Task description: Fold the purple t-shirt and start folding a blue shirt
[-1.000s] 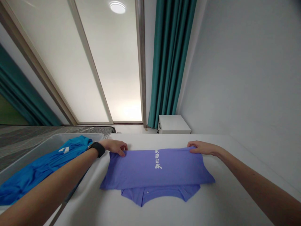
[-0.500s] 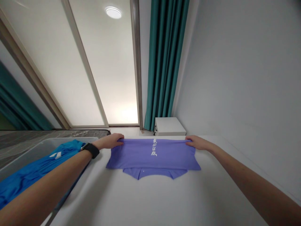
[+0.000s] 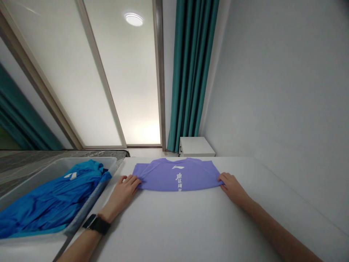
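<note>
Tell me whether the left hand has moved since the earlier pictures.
Yes: the left hand has drawn back toward the person, now farther from the white cabinet.

This looks like a room in a home, with teal curtains point(image 3: 192, 72), a frosted glass sliding door point(image 3: 131, 80), a round ceiling light point(image 3: 133, 19) and a small white cabinet point(image 3: 196, 146).

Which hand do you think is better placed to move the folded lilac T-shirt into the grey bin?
Probably the left hand: it rests at the edge of the lilac T-shirt beside the grey plastic bin. The right hand is at the shirt's far edge, farther from the bin.
</note>
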Demonstrator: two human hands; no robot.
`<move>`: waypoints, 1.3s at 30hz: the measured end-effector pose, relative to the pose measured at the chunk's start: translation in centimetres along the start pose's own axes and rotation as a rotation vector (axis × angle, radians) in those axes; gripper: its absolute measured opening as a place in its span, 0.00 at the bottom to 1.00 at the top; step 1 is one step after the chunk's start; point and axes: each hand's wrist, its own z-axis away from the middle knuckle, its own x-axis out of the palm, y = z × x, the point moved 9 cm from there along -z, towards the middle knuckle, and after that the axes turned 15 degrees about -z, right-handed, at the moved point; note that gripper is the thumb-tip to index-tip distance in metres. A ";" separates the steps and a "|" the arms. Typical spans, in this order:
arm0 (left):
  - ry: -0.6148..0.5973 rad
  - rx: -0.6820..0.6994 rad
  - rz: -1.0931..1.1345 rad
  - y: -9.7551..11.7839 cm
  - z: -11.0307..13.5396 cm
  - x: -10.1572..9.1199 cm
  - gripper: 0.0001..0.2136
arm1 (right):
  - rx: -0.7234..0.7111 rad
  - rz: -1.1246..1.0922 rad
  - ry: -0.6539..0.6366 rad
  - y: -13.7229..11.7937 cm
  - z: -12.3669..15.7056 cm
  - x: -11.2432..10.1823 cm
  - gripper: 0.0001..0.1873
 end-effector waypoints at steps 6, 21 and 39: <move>-0.084 -0.039 0.117 -0.1 2.2 1.3 0.12 | 0.061 -0.101 0.028 0.3 2.9 1.1 0.11; -0.070 -0.106 0.399 -1.2 3.1 2.0 0.12 | 0.098 -0.142 0.035 -0.1 3.1 0.7 0.12; -0.262 -0.044 0.444 0.6 7.9 -3.6 0.11 | 0.111 -0.086 -0.080 -3.9 6.4 -0.6 0.09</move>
